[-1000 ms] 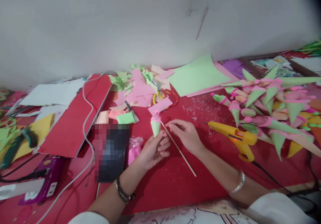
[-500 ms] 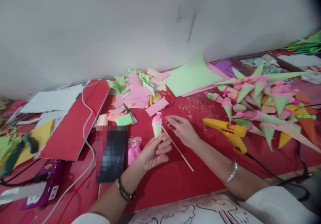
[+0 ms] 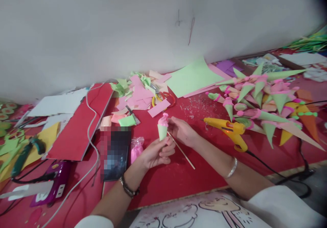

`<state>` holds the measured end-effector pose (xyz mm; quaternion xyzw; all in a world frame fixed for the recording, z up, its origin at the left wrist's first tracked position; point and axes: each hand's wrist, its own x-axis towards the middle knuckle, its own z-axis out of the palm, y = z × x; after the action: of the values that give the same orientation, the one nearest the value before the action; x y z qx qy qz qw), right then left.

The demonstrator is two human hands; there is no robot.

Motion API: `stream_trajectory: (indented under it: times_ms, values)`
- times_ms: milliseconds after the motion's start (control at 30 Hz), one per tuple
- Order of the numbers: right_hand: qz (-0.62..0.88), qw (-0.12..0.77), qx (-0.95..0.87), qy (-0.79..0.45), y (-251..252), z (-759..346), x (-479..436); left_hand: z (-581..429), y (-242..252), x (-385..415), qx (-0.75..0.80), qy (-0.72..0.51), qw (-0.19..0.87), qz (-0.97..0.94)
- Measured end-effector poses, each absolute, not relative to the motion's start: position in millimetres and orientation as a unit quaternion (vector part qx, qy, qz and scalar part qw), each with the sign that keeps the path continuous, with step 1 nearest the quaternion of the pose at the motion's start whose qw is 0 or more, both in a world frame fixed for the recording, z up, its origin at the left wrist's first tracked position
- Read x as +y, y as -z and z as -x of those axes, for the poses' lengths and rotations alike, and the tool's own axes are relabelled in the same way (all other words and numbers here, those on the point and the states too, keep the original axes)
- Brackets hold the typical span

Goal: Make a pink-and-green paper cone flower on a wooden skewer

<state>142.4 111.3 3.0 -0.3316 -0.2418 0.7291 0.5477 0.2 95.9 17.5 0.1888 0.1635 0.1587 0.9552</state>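
In my left hand (image 3: 159, 153), closed around its lower end, is a small light-green paper cone (image 3: 162, 132) with a ruffled pink top, shaped like an ice cream. It stands upright. My right hand (image 3: 182, 132) is at the cone's right side, its fingers bent and drawn together by the pink rim. The fingertips are partly hidden, so whatever they pinch does not show. A thin wooden stick (image 3: 185, 155) lies on the red table just below my right hand.
A yellow glue gun (image 3: 227, 127) lies to the right, before a pile of finished paper cones (image 3: 260, 98). Scissors (image 3: 166, 98), paper scraps (image 3: 139, 91) and green sheets (image 3: 189, 78) are behind. On the left are a phone (image 3: 116, 156), a white cable (image 3: 89, 129) and pliers (image 3: 24, 156).
My right hand has come in from beside the cone to its rim. The cone has shifted slightly right and is still in my left hand. The camera view has moved a little.
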Motion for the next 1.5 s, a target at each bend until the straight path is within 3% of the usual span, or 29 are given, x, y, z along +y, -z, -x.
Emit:
stream_trajectory:
  times_ms: [200,367,500,700,1067,1500]
  values:
    - [0.313,0.552,-0.298,-0.713,-8.4,-144.7,108.4,-0.5,-17.6,93.3,0.193,-0.068,0.94,-0.274]
    - [0.357,0.548,-0.307,-0.692,-5.9,-142.1,105.9,-9.2,-11.9,91.7,0.301,-0.151,0.879,-0.338]
    - [0.399,0.485,-0.325,-0.707,-6.9,-142.2,102.2,-16.9,-6.0,93.4,0.325,-0.228,0.861,-0.317]
    - [0.372,0.503,-0.296,-0.722,-16.3,-140.4,102.1,-13.7,-5.9,97.5,0.287,-0.234,0.888,-0.273]
    - [0.345,0.476,-0.308,-0.748,-21.2,-143.7,98.7,-0.7,-12.7,99.1,0.189,-0.13,0.944,-0.239]
    - [0.392,0.509,-0.258,-0.722,-14.8,-140.8,104.2,-17.5,-11.4,92.8,0.383,-0.29,0.818,-0.316]
